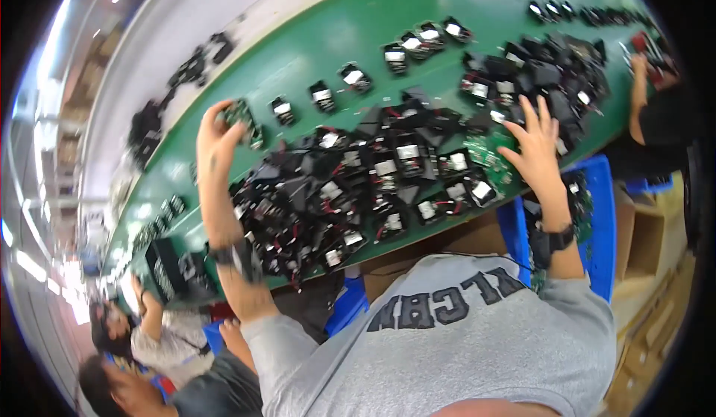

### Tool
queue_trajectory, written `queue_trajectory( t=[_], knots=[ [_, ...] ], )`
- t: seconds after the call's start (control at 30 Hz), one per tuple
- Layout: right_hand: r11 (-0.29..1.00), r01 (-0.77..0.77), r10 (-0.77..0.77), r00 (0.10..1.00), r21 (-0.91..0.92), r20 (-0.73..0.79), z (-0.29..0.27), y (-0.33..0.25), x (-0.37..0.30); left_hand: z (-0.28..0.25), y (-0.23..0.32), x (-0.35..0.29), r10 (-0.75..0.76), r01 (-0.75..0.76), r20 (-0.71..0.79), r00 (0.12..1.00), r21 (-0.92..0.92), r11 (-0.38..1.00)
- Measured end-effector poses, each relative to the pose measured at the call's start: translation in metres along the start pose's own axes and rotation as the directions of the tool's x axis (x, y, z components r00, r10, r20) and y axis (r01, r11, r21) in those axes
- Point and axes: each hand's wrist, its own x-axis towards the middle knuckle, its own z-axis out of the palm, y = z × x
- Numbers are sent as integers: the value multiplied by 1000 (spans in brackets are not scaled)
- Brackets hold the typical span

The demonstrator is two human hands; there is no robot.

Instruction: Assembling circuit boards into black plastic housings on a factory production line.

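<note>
Toward the far left of the green table, my left hand (pixel 216 141) pinches a small populated circuit board (pixel 246 124) by its near edge. My right hand (pixel 535 147) has its fingers spread, at the edge of a cluster of green circuit boards (pixel 488 157) and beside a heap of black housings; whether the fingertips touch anything I cannot tell. Between my hands lies a large pile of black plastic housings (pixel 406 153) with white labels and red and black wires. Behind it, a spaced row of similar black units (pixel 322 97) runs across the table.
A blue bin (pixel 603 223) with boards stands below the table edge at right. Another heap of black parts (pixel 544 70) lies at the far right, near another person's hand (pixel 639 66). Other people sit at lower left, by a black box (pixel 165 268). More black parts (pixel 190 66) rest beyond the table.
</note>
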Motion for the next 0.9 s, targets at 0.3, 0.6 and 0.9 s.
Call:
queue_trajectory(
  t=[0.3,0.6,0.9],
  knots=[
    [981,-29,38,998,191,-48,10,5,10,-61,-173,87,-153,315,-276,949,793,521],
    [746,90,101,964,659,-246,15,-11,-6,7,-114,105,-17,174,-190,982,857,484],
    [840,90,-57,995,536,-78,16,-18,-12,66,-125,105,-41,10,18,999,795,606]
  ],
)
